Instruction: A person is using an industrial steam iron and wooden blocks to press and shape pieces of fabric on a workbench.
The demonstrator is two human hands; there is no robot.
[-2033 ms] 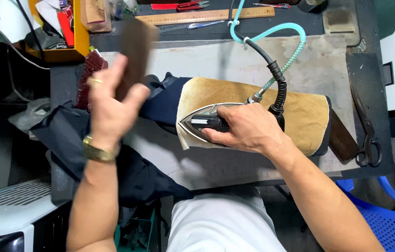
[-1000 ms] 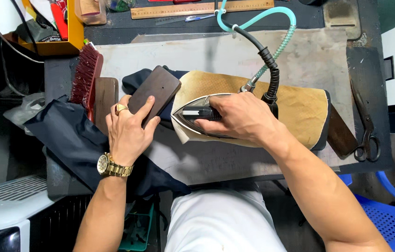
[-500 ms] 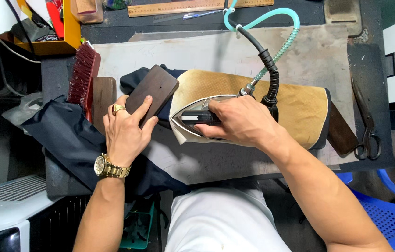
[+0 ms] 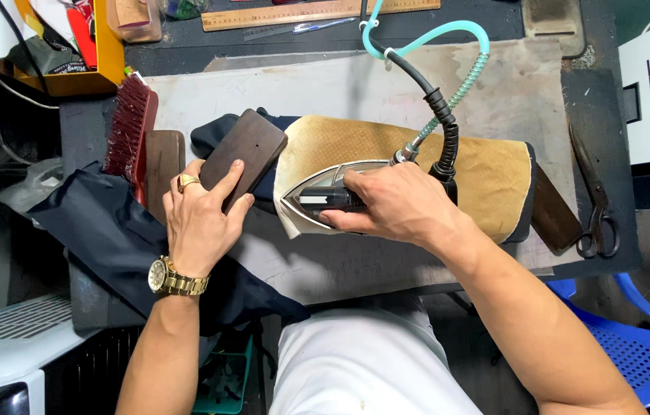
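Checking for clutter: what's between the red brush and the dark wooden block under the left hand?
A second, narrower wooden block lies between brush and block, head view.

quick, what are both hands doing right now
left hand: closed on the dark wooden block
right hand: closed on the steam iron handle

I am looking down at a tailor's workshop. A steam iron (image 4: 332, 196), scissors (image 4: 594, 192), wooden ruler (image 4: 317, 13) and padded pressing table (image 4: 325, 84) show it.

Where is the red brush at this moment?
In the head view, the red brush lies at the table's left side, just left of a brown wooden block and above the left hand.
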